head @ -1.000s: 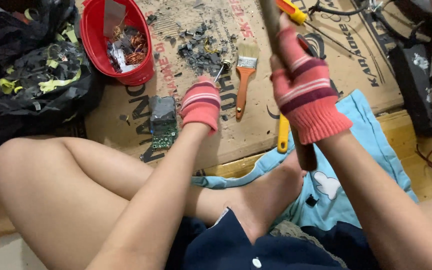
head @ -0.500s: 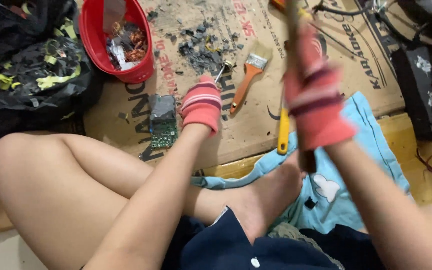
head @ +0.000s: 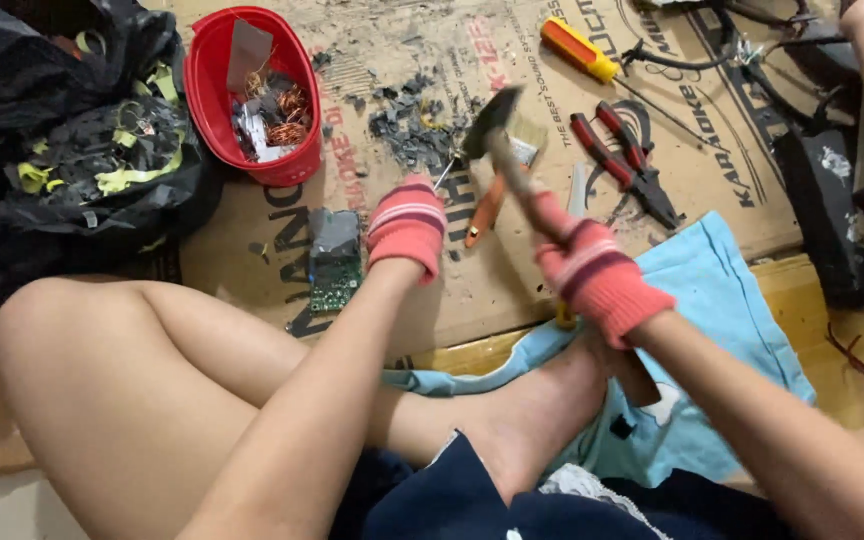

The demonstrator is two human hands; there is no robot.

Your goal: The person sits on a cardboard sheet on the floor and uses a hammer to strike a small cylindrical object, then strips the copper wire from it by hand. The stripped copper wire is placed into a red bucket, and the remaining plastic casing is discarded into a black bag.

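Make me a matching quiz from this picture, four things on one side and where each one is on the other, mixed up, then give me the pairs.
Things:
1. hammer
2. red tub
3. circuit board
4. pliers

Places:
A. flat on the cardboard, just left of the left hand
B. on the cardboard, up and to the right of the right hand
C. held in the right hand, head over the grey fragments
D. next to the black bag, with copper wire inside

Pairs: 1-C, 2-D, 3-A, 4-B
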